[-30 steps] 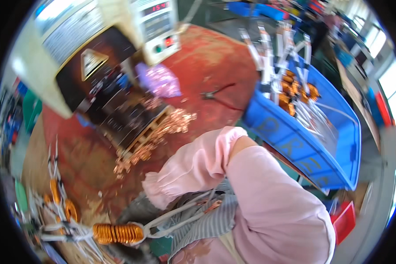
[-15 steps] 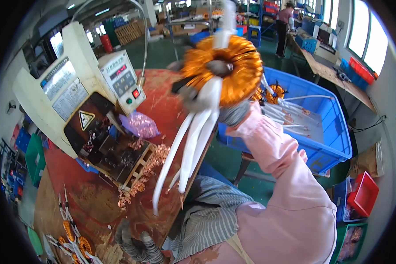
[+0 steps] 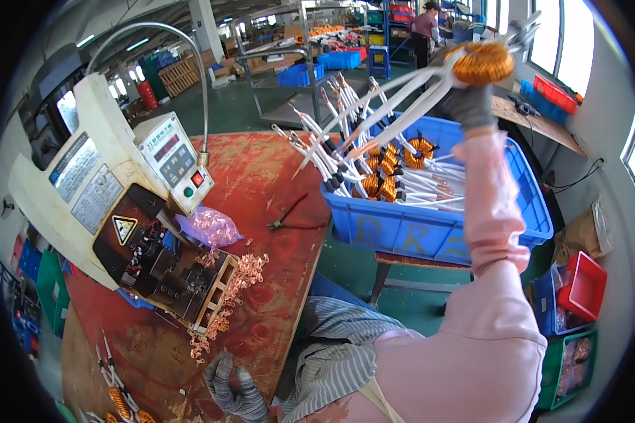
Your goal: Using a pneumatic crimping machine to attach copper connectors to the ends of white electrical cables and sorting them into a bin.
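The right arm (image 3: pixel 492 233) reaches up and forward, nearly straight, and I see its gloved right hand (image 3: pixel 469 109) lifted high, closed in a grip. The left hand (image 3: pixel 236 391), also gloved, stays low near the body, fingers loosely bent.

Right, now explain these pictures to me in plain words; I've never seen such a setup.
There's no robot here. A fisheye camera on a person's head looks down, so straight edges bend near the rim. Both hands wear grey gloves. The right hand, raised over the blue bin, holds a copper-coloured coil with white leads; more coils lie in the bin. The left hand is at the near edge of the reddish worktop, fingers loosely bent, holding nothing visible. On the worktop are a pale machine, loose copper pieces, a purple bag and pliers.
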A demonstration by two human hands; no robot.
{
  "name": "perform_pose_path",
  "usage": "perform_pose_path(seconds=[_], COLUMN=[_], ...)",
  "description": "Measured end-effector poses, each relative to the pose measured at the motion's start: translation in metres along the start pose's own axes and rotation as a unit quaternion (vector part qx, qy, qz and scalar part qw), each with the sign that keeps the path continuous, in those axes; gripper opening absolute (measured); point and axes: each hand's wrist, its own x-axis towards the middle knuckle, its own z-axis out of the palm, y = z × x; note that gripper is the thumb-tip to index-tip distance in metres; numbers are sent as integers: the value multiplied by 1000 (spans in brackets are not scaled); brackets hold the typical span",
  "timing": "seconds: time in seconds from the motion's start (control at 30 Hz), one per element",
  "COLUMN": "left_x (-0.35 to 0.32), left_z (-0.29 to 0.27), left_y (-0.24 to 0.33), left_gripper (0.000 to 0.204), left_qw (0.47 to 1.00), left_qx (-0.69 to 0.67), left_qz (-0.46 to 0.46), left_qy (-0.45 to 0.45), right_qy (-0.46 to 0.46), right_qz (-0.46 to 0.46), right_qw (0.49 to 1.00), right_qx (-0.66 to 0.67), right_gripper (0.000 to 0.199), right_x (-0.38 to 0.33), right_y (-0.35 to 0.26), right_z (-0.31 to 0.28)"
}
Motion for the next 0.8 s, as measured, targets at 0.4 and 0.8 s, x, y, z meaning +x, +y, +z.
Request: perform_pose_path(seconds=[0.4, 0.8], left_x=[14, 0], left_z=[39, 44], left_y=[-14, -41], left_gripper=[16, 17], left_qw=[996, 982], left_qx=[-28, 70], left_qz=[-41, -106], left_qy=[-76, -142], right_qy=[313, 229], right_qz=[-126, 298], right_qw=[240, 319], right_qx=[-910, -870], right_gripper=[51, 60], right_x=[-22, -102], right_y=[-87, 15], right_z=[-56, -352])
